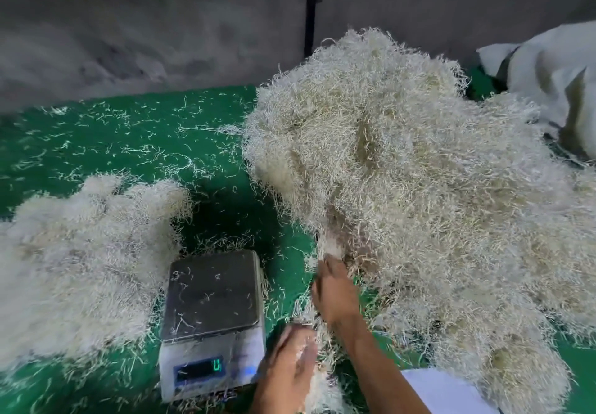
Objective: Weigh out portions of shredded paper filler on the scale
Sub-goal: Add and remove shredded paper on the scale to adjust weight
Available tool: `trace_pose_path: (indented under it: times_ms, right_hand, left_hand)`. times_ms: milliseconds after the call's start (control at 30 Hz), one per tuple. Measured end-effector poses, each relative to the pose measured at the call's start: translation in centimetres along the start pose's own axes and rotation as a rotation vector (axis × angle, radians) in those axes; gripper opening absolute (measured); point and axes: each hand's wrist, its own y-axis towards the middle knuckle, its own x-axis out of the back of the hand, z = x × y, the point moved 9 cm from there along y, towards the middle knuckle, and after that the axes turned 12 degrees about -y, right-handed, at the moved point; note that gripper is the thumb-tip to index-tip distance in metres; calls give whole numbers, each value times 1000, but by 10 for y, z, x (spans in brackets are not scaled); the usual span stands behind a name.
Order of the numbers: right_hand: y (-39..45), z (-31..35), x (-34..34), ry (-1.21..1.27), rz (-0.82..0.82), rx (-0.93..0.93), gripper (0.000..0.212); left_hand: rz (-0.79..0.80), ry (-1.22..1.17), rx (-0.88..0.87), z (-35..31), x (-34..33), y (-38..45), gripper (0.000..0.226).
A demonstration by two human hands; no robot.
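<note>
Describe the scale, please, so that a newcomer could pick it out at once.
On the green floor two heaps of shredded paper lie, a smaller one at left and a big one at right. The scale sits in the gap between them: the only boxy thing, with a dark flat pan and a lit green digit.

scale pan (211,294) open above; paper heaps (419,188) flank both sides.

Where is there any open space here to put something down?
The green floor behind the scale, between the small heap and the big heap, holds only stray shreds. The scale's pan is nearly bare. The right side is buried.
</note>
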Motion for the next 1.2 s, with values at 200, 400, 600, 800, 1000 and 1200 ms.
trace_pose_path:
  times_ms: [200,400,600,800,1000,1200]
  right_hand:
    - [-49,7,-15,135,56,27,24]
    - [-91,8,-3,211,242,166,35]
    - [-70,15,22,52,124,195,32]
    - [-9,-7,48,101,-253,-67,29]
    - [-18,-9,-4,149,-3,-30,37]
    - [-109,-7,-32,283,-37,-102,26]
  left_hand:
    - [10,163,-134,-49,1,117,40]
    - [393,263,-15,-1,-68,123,36]
    - [130,79,235,43,-16,96,11]
    - [188,105,119,19,-10,53,8]
    - [475,211,301,21,-25,-7,108]
    - [457,393,228,40,-15,-60,107]
